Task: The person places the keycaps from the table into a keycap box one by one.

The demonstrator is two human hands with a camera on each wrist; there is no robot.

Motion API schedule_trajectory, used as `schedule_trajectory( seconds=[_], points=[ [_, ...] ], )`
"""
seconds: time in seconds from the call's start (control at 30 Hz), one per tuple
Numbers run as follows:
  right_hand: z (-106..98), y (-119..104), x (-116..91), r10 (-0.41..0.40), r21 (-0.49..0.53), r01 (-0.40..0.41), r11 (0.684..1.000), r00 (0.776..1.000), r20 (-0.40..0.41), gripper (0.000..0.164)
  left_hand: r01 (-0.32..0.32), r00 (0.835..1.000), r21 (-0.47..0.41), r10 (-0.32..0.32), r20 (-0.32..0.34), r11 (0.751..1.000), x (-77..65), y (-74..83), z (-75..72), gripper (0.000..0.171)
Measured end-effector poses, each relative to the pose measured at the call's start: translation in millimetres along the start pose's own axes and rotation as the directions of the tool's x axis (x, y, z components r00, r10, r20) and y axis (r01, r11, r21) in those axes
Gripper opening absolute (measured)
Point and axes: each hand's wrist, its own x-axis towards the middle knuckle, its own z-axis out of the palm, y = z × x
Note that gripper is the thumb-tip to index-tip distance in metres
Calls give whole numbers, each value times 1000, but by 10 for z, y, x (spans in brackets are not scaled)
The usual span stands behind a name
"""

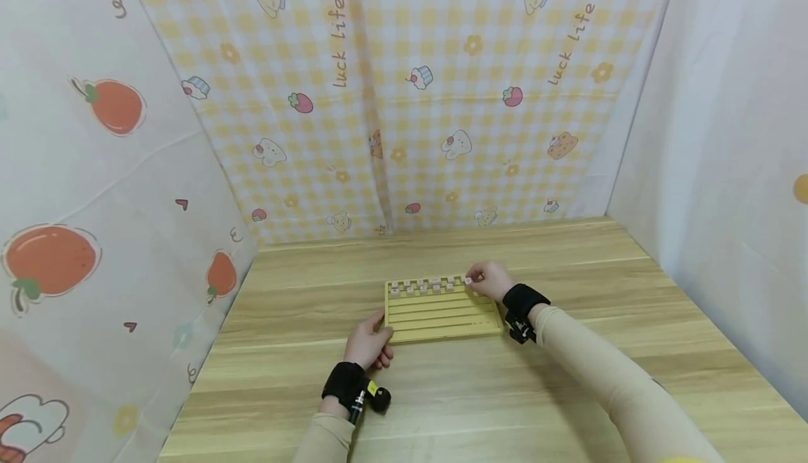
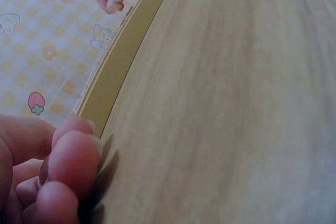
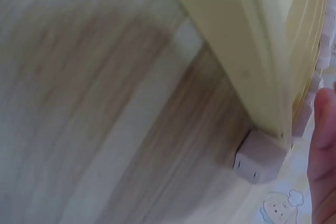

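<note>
A yellow slotted tray [image 1: 442, 317] lies on the table, with small pale pink blocks [image 1: 435, 287] lined up along its two far rows. My left hand [image 1: 369, 342] grips the tray's near-left edge, thumb at the rim and the other fingers beside it. At the far-right corner my right hand [image 1: 492, 280] pinches a small pale block [image 1: 468, 280] between thumb and fingertips. The right wrist view shows a pink block [image 3: 261, 156] with small dark marks by the tray's corner, and part of my thumb [image 3: 324, 145] at the frame's edge.
The wood-grain table [image 1: 303, 287] runs back to a yellow checked cloth [image 1: 416, 133] with cartoon prints. White cloths stand at the left [image 1: 158, 168] and right [image 1: 713, 133]. Black bands with small cameras [image 1: 522, 309] are strapped round both wrists.
</note>
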Motion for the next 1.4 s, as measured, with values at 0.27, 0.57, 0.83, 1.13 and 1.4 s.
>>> schedule_trajectory(
  seconds=[0.27,0.57,0.83,1.13,1.4],
  points=[
    [123,-3,31,12,-66,-12,998,1000,-8,9,7,1000,5,-7,5,1000,-3,4,-9,59],
    [178,-92,31,97,-148,-103,984,994,-46,9,-3,1000,-2,3,4,1000,6,11,-3,59],
    [184,-118,33,134,-210,-141,967,990,-45,11,5,1000,-13,-5,12,1000,15,1,-15,59],
    [169,-138,28,119,-203,-125,971,992,-42,9,17,1000,2,-17,0,1000,23,7,-18,58],
    [173,-151,23,125,-202,-131,971,991,-44,15,12,1000,3,-12,3,1000,18,-11,-16,59]
  ],
)
